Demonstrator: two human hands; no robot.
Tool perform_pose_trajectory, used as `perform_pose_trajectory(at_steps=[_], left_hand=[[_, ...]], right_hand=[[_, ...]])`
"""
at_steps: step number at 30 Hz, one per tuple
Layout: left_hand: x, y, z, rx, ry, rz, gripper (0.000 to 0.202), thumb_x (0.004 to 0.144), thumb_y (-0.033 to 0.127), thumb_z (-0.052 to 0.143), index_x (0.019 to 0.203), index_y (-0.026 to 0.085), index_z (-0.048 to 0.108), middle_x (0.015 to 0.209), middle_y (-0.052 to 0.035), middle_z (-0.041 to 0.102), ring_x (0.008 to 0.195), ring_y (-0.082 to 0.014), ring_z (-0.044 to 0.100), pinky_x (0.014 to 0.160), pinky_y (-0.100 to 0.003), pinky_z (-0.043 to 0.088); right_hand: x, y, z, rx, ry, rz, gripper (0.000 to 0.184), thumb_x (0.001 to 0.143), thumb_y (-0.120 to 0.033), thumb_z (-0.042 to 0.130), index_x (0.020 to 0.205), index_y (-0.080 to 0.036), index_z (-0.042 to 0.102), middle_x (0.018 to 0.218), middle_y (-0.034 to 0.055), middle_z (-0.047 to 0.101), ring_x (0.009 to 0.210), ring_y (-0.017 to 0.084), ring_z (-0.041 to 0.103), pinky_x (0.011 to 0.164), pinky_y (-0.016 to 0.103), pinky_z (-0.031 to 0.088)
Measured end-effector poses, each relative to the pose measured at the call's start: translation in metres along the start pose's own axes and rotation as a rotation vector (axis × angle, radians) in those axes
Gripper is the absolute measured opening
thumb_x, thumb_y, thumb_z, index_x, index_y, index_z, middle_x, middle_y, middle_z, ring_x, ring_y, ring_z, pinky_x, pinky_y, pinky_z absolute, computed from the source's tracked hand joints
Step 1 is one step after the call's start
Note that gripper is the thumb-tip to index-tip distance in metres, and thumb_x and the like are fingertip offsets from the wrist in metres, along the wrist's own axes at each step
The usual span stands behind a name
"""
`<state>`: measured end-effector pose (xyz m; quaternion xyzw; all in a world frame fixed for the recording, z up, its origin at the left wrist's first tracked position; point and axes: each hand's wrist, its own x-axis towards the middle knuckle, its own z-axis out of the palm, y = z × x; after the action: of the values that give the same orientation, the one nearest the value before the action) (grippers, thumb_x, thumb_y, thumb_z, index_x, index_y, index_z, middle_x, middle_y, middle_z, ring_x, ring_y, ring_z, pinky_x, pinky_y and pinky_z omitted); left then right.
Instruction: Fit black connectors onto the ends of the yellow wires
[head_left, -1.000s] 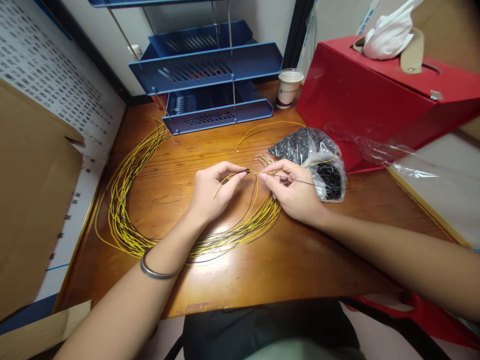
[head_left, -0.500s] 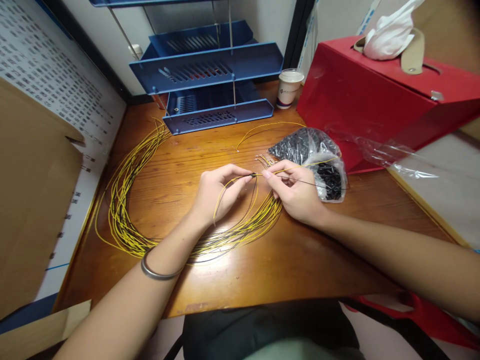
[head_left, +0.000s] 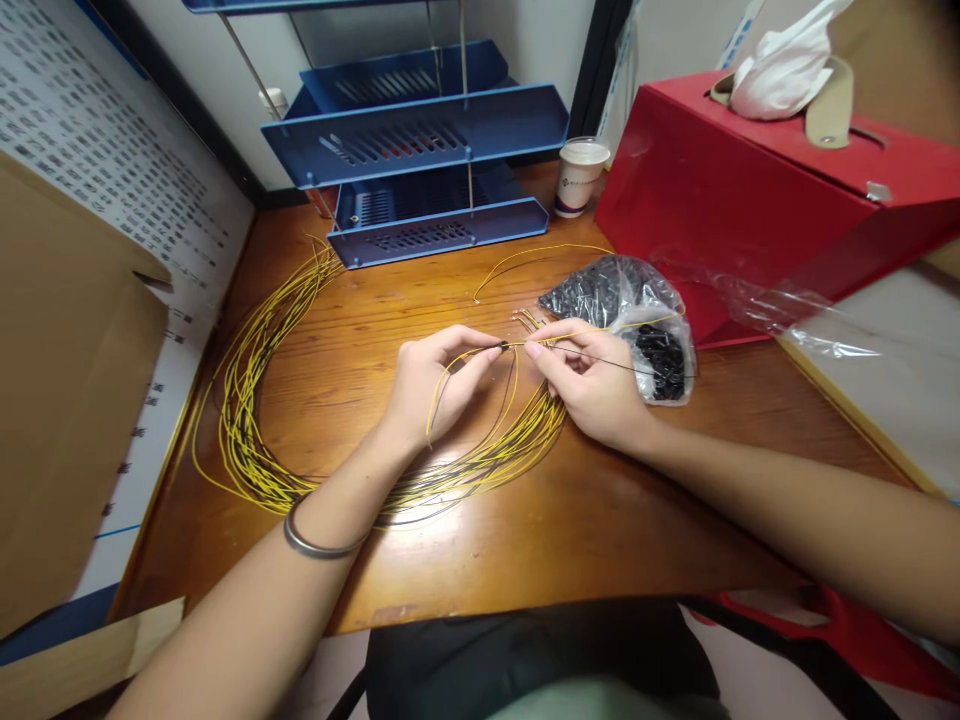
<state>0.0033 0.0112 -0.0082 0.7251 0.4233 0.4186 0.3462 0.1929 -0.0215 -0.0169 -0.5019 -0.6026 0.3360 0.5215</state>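
Note:
My left hand (head_left: 435, 385) pinches a small black connector housing (head_left: 505, 346) between thumb and forefinger. Facing it, my right hand (head_left: 589, 380) is closed on a thin yellow wire (head_left: 637, 323), and a dark wire trails out to its right. The tips of the two hands are a short gap apart, with wire spanning it. Beneath them a long bundle of yellow and black wires (head_left: 259, 440) curves over the wooden table (head_left: 360, 310). Metal-tipped wire ends (head_left: 529, 318) stick out beside my right hand. How far the wire sits in the housing cannot be made out.
Behind my right hand lies a clear plastic bag (head_left: 600, 285) full of small black parts. A red box (head_left: 720, 190) stands at the right, a paper cup (head_left: 580, 180) beside it. Blue stacked trays (head_left: 435, 225) are at the back, cardboard (head_left: 67, 380) at the left.
Almost nothing differs. Both hands keep their grips and places, and the whole view has shifted very slightly.

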Motion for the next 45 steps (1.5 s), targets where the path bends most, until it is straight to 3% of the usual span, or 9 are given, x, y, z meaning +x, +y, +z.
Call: perform_pose_trajectory(at_steps=[9,17,24,37,45], left_hand=[[-0.0001,0.0042,-0.0012,-0.026,-0.046,0.032,0.017,0.087,0.032,0.073,0.092,0.017,0.078,0.090,-0.0073,0.080,0.083,-0.0199,0.076,0.065,-0.025,0.057],[-0.0005,0.0020,-0.0013,0.008,-0.023,0.006,0.020,0.088,0.035,0.072,0.094,0.017,0.078,0.086,-0.0070,0.080,0.079,-0.0195,0.076,0.063,-0.025,0.056],[-0.0016,0.0055,0.0005,-0.039,-0.076,0.027,0.018,0.088,0.032,0.072,0.093,0.017,0.078,0.085,-0.0070,0.080,0.080,-0.0197,0.076,0.066,-0.026,0.058],[-0.0015,0.0043,0.0002,-0.078,-0.072,0.017,0.016,0.087,0.031,0.073,0.092,0.016,0.077,0.087,-0.0072,0.080,0.085,-0.0201,0.076,0.071,-0.026,0.059],[-0.0019,0.0040,0.0021,-0.076,-0.036,-0.011,0.016,0.086,0.032,0.074,0.091,0.016,0.077,0.087,-0.0080,0.080,0.082,-0.0202,0.076,0.067,-0.025,0.059]], right_hand=[[0.0019,0.0011,0.0012,0.011,-0.041,0.026,0.015,0.088,-0.032,0.069,0.084,-0.018,0.066,0.050,-0.0070,0.047,0.044,0.009,0.044,0.045,0.025,0.030],[0.0001,-0.0004,0.0016,0.003,0.006,0.029,0.022,0.088,-0.039,0.071,0.083,-0.019,0.066,0.051,-0.0065,0.048,0.045,0.009,0.044,0.045,0.025,0.032],[0.0012,-0.0004,0.0009,0.008,-0.055,0.025,0.021,0.089,-0.038,0.070,0.085,-0.018,0.066,0.050,-0.0067,0.048,0.044,0.009,0.044,0.045,0.025,0.030],[0.0008,0.0013,0.0021,0.019,-0.020,0.019,0.020,0.089,-0.038,0.071,0.084,-0.019,0.065,0.051,-0.0067,0.047,0.044,0.009,0.043,0.045,0.025,0.030],[-0.0002,-0.0002,0.0012,0.039,0.008,0.016,0.018,0.088,-0.036,0.071,0.087,-0.020,0.064,0.049,-0.0083,0.044,0.043,0.008,0.038,0.044,0.025,0.026]])
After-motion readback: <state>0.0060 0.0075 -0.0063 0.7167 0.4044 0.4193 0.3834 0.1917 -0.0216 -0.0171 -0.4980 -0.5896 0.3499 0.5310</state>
